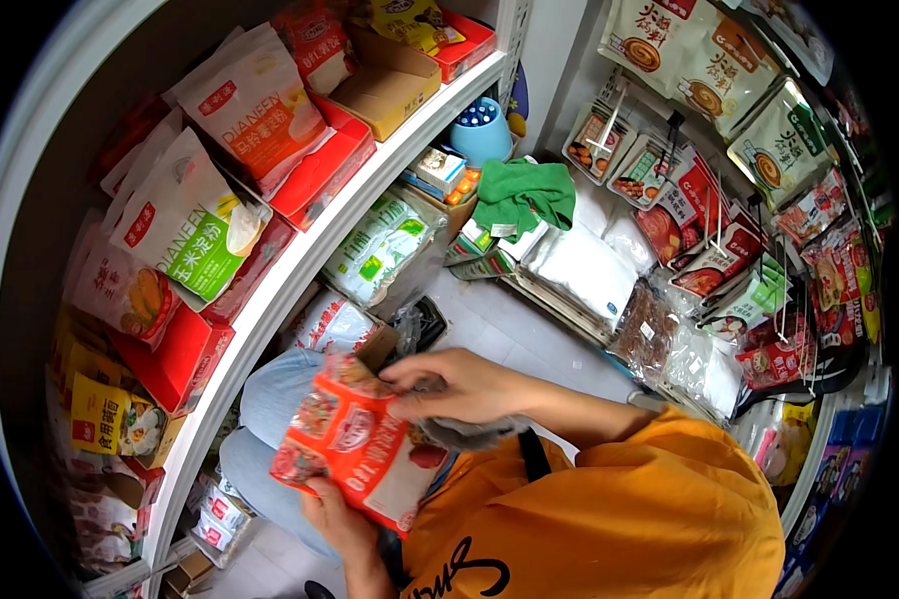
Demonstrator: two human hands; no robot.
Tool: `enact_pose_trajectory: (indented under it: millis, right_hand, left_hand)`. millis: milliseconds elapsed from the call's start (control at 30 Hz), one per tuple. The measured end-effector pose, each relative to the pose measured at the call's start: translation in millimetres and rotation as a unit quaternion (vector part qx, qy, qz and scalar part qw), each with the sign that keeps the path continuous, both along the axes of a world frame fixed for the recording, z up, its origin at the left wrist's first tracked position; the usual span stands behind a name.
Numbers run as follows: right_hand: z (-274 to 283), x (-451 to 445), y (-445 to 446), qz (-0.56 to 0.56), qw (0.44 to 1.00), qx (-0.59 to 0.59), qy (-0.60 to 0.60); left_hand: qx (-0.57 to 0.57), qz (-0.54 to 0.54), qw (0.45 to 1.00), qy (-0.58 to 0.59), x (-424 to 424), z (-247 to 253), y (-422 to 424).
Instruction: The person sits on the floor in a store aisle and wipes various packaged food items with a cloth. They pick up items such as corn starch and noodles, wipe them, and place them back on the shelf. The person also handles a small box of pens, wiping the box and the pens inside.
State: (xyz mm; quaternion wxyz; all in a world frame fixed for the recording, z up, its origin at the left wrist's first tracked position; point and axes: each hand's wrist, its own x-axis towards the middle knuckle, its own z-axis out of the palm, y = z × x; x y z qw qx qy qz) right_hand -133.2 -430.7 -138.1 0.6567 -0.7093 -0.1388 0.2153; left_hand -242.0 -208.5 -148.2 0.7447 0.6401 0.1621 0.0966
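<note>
My left hand (337, 517) grips the lower left edge of a red plastic food packet (363, 442), which has pictures, writing and a window showing pale contents. The packet is tilted above my lap. From the upper right, my right hand (457, 385) holds a crumpled grey cloth (472, 432) against the palm, most of it hanging below the hand. The fingertips of that hand lie at the packet's upper right edge. Part of the packet is blurred.
At left, a white-edged shelf (311, 243) holds red trays (330, 168) and starch pouches (255, 112). A green cloth (524, 195) lies beside a blue container (481, 135). White packages (584, 269) rest low down, beside hanging packets (719, 258) on hooks at right.
</note>
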Motion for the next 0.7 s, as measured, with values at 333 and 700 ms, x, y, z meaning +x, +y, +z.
enact_pose_trajectory:
  millis: [333,700]
  right_hand:
    - [19,-2,-57,-0.143,0.978,0.138,0.063]
    - [120,245,-117,-0.444,0.838,0.12,-0.293]
  left_hand:
    - [0.262,-0.271,0.916,-0.135,29,33,-38]
    - [0.346,-0.197,0.903,-0.162,34,-11,-15]
